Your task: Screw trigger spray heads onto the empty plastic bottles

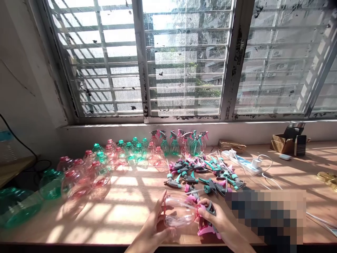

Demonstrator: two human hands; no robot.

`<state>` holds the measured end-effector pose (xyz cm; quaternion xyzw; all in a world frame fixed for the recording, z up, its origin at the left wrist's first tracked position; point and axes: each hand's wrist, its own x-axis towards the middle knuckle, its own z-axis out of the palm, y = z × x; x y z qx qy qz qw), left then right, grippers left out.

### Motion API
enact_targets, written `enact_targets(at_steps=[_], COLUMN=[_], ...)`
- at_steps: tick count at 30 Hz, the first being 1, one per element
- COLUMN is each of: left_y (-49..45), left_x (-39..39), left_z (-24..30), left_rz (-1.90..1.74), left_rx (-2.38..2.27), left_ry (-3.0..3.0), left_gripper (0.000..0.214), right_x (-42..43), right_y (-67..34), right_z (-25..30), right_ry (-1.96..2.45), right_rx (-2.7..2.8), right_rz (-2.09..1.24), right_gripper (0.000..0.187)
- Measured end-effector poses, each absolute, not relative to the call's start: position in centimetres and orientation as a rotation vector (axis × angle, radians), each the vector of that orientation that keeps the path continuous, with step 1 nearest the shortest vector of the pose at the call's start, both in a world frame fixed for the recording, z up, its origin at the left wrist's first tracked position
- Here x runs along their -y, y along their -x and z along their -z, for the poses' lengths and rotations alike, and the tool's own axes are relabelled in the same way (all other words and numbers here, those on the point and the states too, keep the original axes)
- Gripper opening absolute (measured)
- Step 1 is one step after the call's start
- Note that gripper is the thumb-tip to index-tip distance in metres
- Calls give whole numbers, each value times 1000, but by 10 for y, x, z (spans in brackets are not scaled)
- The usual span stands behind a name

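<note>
A clear pink plastic bottle (180, 211) lies on its side between my hands, its neck pointing right. My left hand (155, 225) is wrapped round the bottle's base end. At the neck, my right hand (217, 218) grips a pink and grey trigger spray head (207, 230), its fingers closed about the collar. Whether the collar is threaded onto the neck is hidden by my fingers. Just beyond the bottle spreads a pile of loose trigger spray heads (210, 186) in pink, green and grey, with white dip tubes.
Uncapped pink bottles (98, 175) and green bottles (51, 184) stand at the left and back. Several bottles with spray heads (185, 142) stand by the wall. A white power strip (240, 162), cables and a cardboard box (281, 142) are at the right. Part of the right side is pixelated.
</note>
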<state>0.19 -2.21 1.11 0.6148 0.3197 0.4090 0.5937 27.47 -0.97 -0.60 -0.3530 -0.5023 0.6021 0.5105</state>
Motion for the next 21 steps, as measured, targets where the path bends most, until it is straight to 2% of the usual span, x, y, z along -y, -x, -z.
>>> enact_targets(at_steps=[5, 16, 21], left_y=[-2, -1, 3], left_x=[20, 21, 19], left_z=[-9, -8, 0], left_rz=[-980, -967, -929], left_rx=[-733, -742, -783], left_ry=[-1415, -1460, -1449], left_gripper=[106, 95, 103], right_x=[9, 10, 13], right_y=[-274, -274, -273], right_z=[10, 8, 4], right_ry=[817, 782, 794], right_rx=[1207, 1184, 1161], right_rz=[-1453, -1472, -1469], right_gripper=[49, 47, 49])
